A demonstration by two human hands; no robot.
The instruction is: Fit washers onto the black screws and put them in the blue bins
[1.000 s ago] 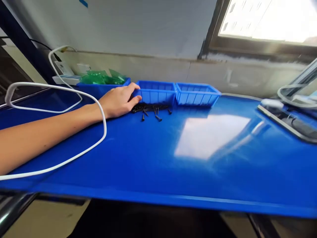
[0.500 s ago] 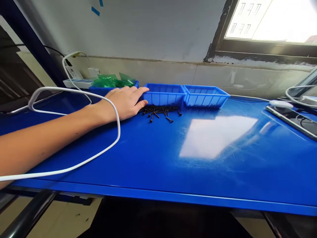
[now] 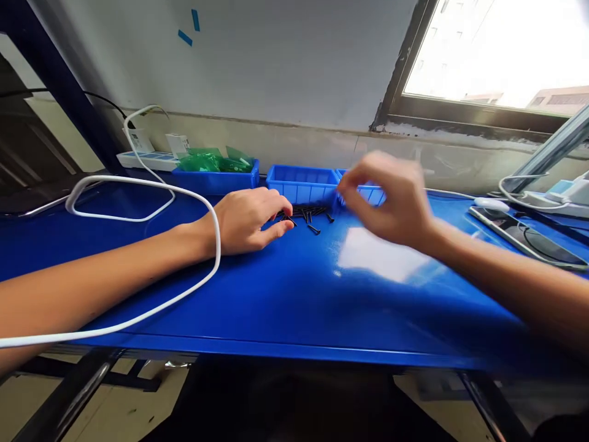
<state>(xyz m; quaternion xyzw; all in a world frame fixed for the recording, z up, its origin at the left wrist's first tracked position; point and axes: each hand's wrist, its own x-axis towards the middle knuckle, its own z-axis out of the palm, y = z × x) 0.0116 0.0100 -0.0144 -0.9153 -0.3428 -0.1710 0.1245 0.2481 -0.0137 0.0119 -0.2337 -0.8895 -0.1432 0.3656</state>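
My left hand [image 3: 253, 221] rests on the blue table, thumb and fingers apart, beside a pile of black screws [image 3: 308, 213]. Its fingertips reach the near left side of the pile and hide part of it; I cannot tell whether they touch a screw. My right hand [image 3: 391, 199] is raised above the table, blurred by motion. Its thumb and index finger curve towards each other in a ring, but the tips are smeared. Behind the screws stands a blue bin [image 3: 301, 191]. A second blue bin [image 3: 370, 195] is partly covered by my right hand.
A blue bin [image 3: 216, 182] with green plastic bags [image 3: 214, 161] stands at the back left, near a power strip [image 3: 151, 161]. A white cable [image 3: 184, 293] loops over my left forearm. On the right lie a phone [image 3: 524, 236] and a white mouse-like object [image 3: 491, 204].
My right hand has come into view from the right. My left hand has drawn back from the bin's edge to the table by the screws. The camera view has shifted slightly.
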